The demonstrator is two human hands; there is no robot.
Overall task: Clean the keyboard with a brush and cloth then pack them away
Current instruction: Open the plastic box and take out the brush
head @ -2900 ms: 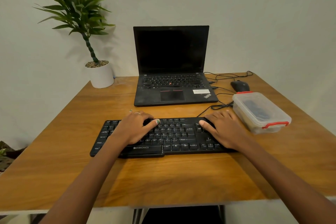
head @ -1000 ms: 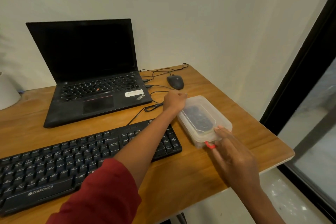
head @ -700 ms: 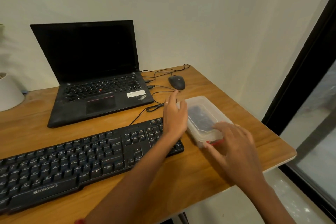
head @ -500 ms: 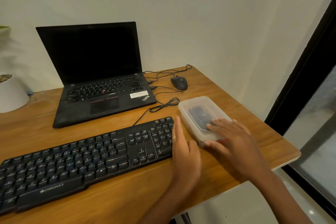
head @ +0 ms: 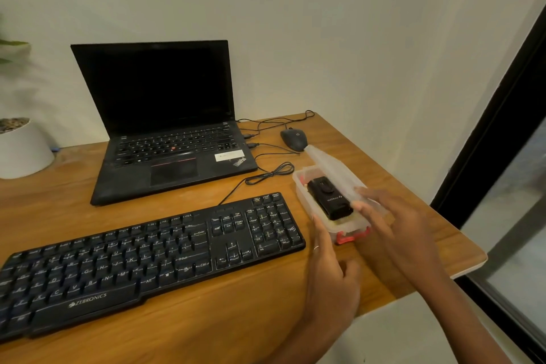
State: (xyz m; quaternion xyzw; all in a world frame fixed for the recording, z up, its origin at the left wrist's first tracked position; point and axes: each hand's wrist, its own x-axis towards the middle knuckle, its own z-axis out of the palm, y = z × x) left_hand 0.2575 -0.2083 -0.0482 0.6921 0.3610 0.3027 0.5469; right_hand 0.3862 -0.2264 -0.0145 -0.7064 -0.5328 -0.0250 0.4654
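I see my left hand (head: 331, 272) flat against the clear plastic box (head: 307, 201), fingers straight. My right hand (head: 393, 224) grips its translucent lid (head: 331, 168), tilted up. The matte black keyboard (head: 147, 260) lies just left on the wooden surface (head: 206, 328).

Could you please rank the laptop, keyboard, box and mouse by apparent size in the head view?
1. Keyboard and laptop: too alike to rank, and the keyboard is nearer and cut off at the left.
2. Box.
3. Mouse.
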